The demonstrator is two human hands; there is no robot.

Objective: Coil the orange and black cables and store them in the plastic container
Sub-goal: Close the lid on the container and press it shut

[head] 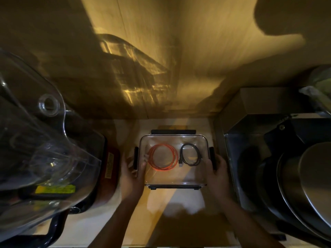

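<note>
With the coiled orange cable (163, 157) and smaller coiled black cable (190, 154) lying side by side inside, the clear rigid plastic container with black clips (174, 179) looks light but slick, so left hand (131, 176) and right hand (217, 173) sensibly clasp its side clips.

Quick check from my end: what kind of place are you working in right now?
Most likely a home kitchen counter. A clear blender jar stands on the left and stacked metal pans on the right, either side of the plastic container set against a wood-panelled wall.
</note>
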